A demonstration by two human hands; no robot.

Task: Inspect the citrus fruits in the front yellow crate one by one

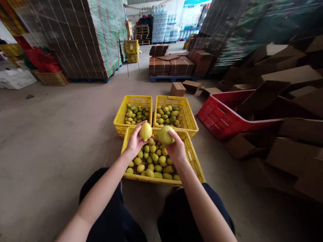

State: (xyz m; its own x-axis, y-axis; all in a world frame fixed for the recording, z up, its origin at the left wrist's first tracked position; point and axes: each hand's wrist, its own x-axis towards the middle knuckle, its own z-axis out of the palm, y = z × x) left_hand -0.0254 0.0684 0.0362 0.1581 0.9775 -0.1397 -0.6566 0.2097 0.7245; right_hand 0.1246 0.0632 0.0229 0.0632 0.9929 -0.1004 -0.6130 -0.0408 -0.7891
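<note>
My left hand [136, 139] has its fingers round a yellow lemon [145, 131]. Beside it, my right hand [177, 146] holds a larger, greener lemon [165, 135], with the thumb on its upper right. Both fruits are held up above the near yellow crate [161, 181], a small gap between them. Many yellow and green lemons lie in that crate, partly hidden by my hands. Just behind it stand a left rear yellow crate [118, 118] and a right rear yellow crate [190, 117], each with yellow and green lemons inside.
A red crate [217, 117] with cardboard stands at the right, among loose cardboard boxes [295, 154]. Farther back, flattened cartons [170, 66] lie on a blue pallet [174, 79]. Tall wrapped stacks rise on both sides. My knees are close to the near crate.
</note>
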